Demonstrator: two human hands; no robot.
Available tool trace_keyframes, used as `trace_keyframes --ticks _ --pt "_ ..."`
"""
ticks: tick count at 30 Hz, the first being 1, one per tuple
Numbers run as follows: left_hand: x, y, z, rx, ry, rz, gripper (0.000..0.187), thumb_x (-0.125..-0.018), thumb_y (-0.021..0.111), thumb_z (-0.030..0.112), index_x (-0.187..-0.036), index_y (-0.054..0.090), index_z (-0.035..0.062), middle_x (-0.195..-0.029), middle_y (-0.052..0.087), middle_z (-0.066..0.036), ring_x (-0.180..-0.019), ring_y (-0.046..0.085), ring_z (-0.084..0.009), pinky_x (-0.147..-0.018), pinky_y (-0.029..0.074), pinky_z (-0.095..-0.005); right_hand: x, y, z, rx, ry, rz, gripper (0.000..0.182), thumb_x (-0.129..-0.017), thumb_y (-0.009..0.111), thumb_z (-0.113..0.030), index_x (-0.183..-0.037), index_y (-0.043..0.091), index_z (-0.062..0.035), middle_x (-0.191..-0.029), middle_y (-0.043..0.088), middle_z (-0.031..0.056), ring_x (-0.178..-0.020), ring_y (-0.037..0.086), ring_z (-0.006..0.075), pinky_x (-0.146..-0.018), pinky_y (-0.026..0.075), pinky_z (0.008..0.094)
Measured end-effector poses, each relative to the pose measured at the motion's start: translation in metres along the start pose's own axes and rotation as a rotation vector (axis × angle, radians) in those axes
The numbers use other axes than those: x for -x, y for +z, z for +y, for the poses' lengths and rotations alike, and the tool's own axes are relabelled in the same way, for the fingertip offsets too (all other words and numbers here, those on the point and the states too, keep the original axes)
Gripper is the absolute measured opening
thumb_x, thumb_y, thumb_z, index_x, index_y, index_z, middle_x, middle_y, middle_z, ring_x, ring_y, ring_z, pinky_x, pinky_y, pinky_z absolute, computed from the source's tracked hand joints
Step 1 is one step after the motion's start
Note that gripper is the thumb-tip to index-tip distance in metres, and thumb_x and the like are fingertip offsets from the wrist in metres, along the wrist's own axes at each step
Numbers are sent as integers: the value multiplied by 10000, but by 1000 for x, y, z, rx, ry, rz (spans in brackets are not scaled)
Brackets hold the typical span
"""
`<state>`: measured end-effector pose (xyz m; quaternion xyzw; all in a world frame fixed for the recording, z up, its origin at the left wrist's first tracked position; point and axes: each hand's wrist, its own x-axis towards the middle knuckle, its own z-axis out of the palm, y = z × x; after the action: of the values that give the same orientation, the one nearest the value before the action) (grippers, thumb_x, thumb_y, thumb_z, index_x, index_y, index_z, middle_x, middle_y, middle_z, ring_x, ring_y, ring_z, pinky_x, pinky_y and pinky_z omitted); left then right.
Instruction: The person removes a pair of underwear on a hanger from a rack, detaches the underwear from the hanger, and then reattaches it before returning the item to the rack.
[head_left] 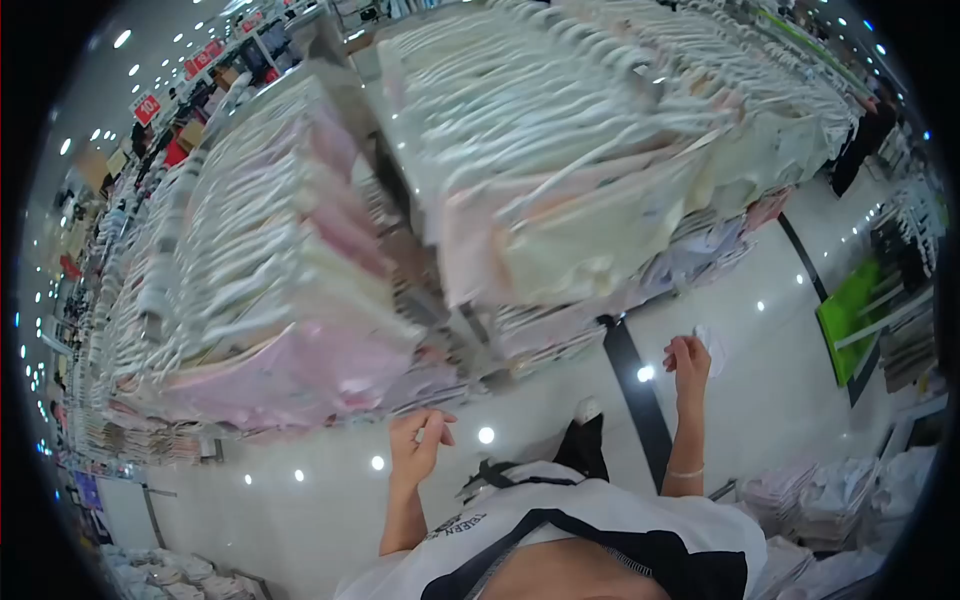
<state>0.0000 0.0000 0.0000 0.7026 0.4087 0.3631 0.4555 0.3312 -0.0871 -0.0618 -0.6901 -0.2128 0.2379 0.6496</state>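
Note:
My left hand (pixel 418 443) is raised in front of my body with the fingers curled in and nothing showing in it. It is nearest the lower edge of a rack of pink clothes (pixel 290 375) on white hangers. To the right, my right hand (pixel 688 358) is held over the floor with its fingers curled loosely, holding nothing visible. A pale patch (pixel 713 350) shows just behind its fingers. Ahead of both hands hang pale yellow and pink garments (pixel 590 230), packed close on white hangers (pixel 560 150). Neither hand overlaps the clothes in this view.
A narrow gap (pixel 405 245) separates the two hanging rows. Dark strips (pixel 640 400) cross the shiny floor (pixel 330 500). A green panel (pixel 848 315) stands at the right, with stacked packaged clothes (pixel 815 500) below it. More stacks (pixel 170 575) lie at lower left.

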Motion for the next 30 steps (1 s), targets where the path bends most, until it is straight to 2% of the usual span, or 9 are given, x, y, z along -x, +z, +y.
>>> trace_keyframes --ticks 2,3,4,10,14,17,23,26,30 --pt "-5 4 -12 63 -41 63 187 -726 403 94 -635 523 -15 -442 476 -34 -414 448 -78 -416 347 -186 -6 -7 -1 17 0 35 147 -714 439 -124 -734 465 19 -578 489 55 -434 428 77 -383 332 175" --pt "-35 69 14 12 -54 69 188 -726 401 94 -636 522 -18 -441 475 -34 -412 446 -76 -413 344 -186 -65 -57 4 11 33 48 144 -714 440 -123 -729 464 18 -577 488 54 -432 426 75 -381 330 175" --pt "-47 93 19 21 -44 92 189 -727 400 94 -637 521 -20 -440 474 -34 -410 443 -74 -411 342 -186 -87 -78 -2 42 11 65 142 -715 441 -122 -724 463 17 -575 487 53 -431 424 72 -378 328 175" --pt "-76 157 47 105 -56 197 193 -730 405 98 -611 498 -22 -438 465 -38 -406 437 -73 -403 337 -184 -157 -133 -13 55 -11 67 130 -722 441 -120 -712 462 8 -572 486 45 -427 419 60 -371 321 159" --pt "-72 178 51 164 -129 258 204 -740 408 112 -594 477 -13 -435 455 -33 -404 432 -69 -396 332 -179 -175 -133 -6 64 -7 -52 119 -725 438 -117 -715 464 -2 -570 486 41 -427 417 56 -376 320 152" --pt "-74 191 42 127 -221 203 197 -745 411 120 -608 474 -8 -429 447 -26 -398 424 -60 -389 327 -174 -169 -124 16 9 34 -149 113 -724 441 -120 -721 468 -10 -565 489 38 -428 416 49 -382 322 150" --pt "-91 214 35 182 -201 24 175 -740 432 130 -631 476 0 -426 440 -14 -385 408 -45 -374 317 -164 -117 -84 17 44 198 -351 123 -708 460 -108 -725 467 14 -549 487 34 -428 417 59 -390 334 169" --pt "-97 209 36 270 -181 -26 155 -730 452 121 -636 475 0 -433 452 -18 -380 419 -49 -369 317 -163 -106 -74 10 20 244 -364 133 -702 469 -111 -712 468 22 -553 492 40 -427 418 64 -391 337 175" --pt "-102 199 18 77 -113 -31 103 -710 477 94 -673 470 -2 -441 466 -30 -379 444 -62 -368 327 -166 -107 -61 11 20 222 -359 106 -706 439 -97 -678 470 1 -537 485 40 -422 423 56 -381 333 159"
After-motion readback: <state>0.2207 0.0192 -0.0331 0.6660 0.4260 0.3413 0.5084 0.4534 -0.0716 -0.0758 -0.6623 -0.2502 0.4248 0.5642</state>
